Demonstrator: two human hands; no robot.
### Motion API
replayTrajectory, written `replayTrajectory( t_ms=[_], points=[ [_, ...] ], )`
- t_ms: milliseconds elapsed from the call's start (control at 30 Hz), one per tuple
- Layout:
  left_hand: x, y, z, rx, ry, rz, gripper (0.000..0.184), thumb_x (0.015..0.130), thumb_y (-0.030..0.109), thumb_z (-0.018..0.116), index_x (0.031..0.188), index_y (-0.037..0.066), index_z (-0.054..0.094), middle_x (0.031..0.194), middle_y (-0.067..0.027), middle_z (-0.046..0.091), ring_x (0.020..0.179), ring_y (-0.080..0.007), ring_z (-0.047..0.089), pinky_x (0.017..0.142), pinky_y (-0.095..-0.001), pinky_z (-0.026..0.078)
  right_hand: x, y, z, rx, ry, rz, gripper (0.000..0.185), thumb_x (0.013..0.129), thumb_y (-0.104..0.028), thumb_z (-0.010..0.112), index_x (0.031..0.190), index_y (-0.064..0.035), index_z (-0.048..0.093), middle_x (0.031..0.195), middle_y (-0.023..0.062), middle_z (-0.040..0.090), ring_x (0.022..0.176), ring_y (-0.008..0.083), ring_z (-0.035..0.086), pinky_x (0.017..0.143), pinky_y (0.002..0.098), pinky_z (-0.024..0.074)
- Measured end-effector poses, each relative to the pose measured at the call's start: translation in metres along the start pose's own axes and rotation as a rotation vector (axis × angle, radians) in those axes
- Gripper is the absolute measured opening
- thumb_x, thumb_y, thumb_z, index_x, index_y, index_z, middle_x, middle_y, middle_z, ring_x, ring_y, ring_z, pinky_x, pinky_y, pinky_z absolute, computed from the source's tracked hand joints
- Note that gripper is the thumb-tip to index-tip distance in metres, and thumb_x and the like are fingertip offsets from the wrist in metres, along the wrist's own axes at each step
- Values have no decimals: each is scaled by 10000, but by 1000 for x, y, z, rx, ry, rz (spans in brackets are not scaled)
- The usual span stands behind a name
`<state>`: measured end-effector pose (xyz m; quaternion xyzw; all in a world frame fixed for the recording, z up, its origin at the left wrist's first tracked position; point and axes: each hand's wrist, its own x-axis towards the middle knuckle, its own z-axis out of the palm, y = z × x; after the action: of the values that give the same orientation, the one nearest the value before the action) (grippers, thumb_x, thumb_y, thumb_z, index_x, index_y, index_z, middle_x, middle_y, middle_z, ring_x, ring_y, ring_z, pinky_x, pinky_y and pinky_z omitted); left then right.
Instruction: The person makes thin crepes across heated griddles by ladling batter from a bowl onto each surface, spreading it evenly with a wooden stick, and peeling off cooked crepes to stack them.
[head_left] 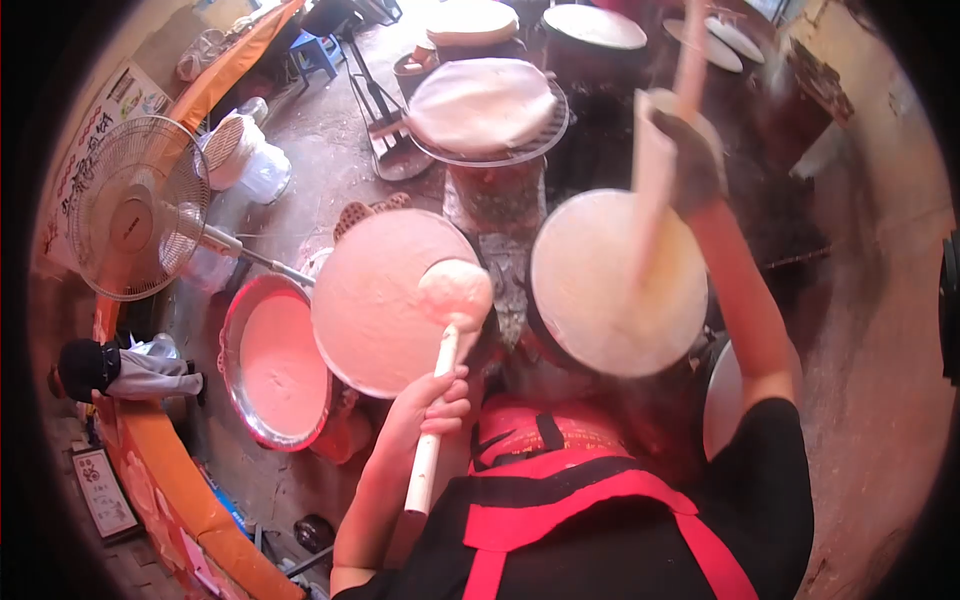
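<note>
My left hand [440,400] is wrapped round the white handle of a ladle [453,293]. The ladle's round bowl is coated with pale batter and hangs over or rests on a round griddle [375,300] spread with batter; I cannot tell which. My right hand [692,165], in a dark glove, grips a long pale stick [690,60], partly smeared by motion. A pale flat piece [652,165] beside that hand is blurred and reaches down over a second round griddle [580,280]. This griddle carries a thin pale layer, yellowish near its right side.
A red-rimmed tub of batter [285,365] stands at left. Ahead, a stack of pale flat rounds [480,105] lies on a wire rack. A standing fan [135,210] is at far left, near a person [125,370]. Further griddles [595,27] line the back.
</note>
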<state>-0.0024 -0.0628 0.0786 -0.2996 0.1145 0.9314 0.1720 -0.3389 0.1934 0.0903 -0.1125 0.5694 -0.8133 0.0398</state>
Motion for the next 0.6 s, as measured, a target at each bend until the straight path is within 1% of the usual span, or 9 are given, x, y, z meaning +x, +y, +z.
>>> replayTrajectory(
  t_ms=[100, 200, 233, 333, 400, 433, 500, 533, 600],
  points=[
    [-3, 54, -19, 2, 64, 90, 159, 924, 66, 391, 1042, -40, 380, 693, -24, 359, 465, -40, 321, 321, -140, 282, 102, -11, 121, 92, 87, 78, 153, 818, -220, 609, 890, -86, 592, 702, -11, 548, 602, 110, 521, 567, 247, 436],
    [-8, 102, -31, 5, 82, 171, 145, 923, 65, 393, 1024, -40, 384, 700, -29, 363, 459, -39, 322, 317, -140, 284, 173, -15, 163, 237, 133, -74, 222, 780, -220, 638, 680, -69, 509, 463, 51, 461, 384, 187, 467, 422, 324, 413],
    [-11, 117, -29, -6, 111, 193, 136, 924, 66, 387, 1010, -39, 386, 700, -35, 365, 451, -39, 321, 314, -140, 286, 203, -4, 163, 363, 214, 18, 215, 781, -195, 633, 663, -67, 507, 452, 51, 455, 368, 175, 459, 358, 307, 369],
    [-16, 156, -33, -75, 102, 231, 119, 918, 61, 403, 999, -26, 397, 703, -24, 363, 467, -31, 322, 327, -135, 276, 212, 45, 160, 261, 382, 14, 202, 773, -168, 633, 643, -75, 508, 453, 40, 456, 339, 167, 435, 325, 299, 348],
    [-17, 176, -38, -60, 91, 244, 153, 919, 55, 389, 1040, -38, 389, 714, -31, 358, 471, -34, 322, 327, -136, 284, 218, 104, 145, -15, 514, 154, 192, 829, -249, 540, 700, -120, 477, 476, 13, 391, 421, 170, 458, 402, 317, 382],
    [-18, 186, -39, -62, 89, 251, 154, 920, 55, 387, 1042, -40, 388, 715, -31, 358, 470, -35, 322, 327, -136, 285, 223, 144, 129, -146, 564, 201, 190, 767, -268, 596, 748, -92, 530, 582, 52, 472, 541, 187, 516, 488, 321, 421],
    [-18, 201, -40, -84, 58, 258, 167, 920, 55, 385, 1053, -46, 384, 724, -33, 358, 469, -36, 319, 324, -135, 281, 233, 223, 95, -401, 653, 318, 345, 643, -307, 710, 842, -36, 636, 793, 129, 634, 780, 221, 632, 662, 331, 499],
    [-17, 206, -39, -79, 71, 264, 169, 919, 56, 388, 1053, -47, 384, 723, -34, 358, 468, -36, 318, 322, -135, 278, 210, 232, 111, -707, 793, 369, 432, 596, -330, 741, 879, -14, 659, 878, 151, 660, 819, 234, 644, 693, 326, 504],
    [-16, 214, -36, -67, 101, 282, 173, 918, 59, 394, 1053, -49, 384, 722, -35, 358, 467, -36, 316, 319, -133, 274, 206, 272, 99, -864, 844, 465, 471, 570, -332, 747, 889, 5, 666, 923, 188, 651, 834, 254, 649, 694, 353, 506]
  ],
)
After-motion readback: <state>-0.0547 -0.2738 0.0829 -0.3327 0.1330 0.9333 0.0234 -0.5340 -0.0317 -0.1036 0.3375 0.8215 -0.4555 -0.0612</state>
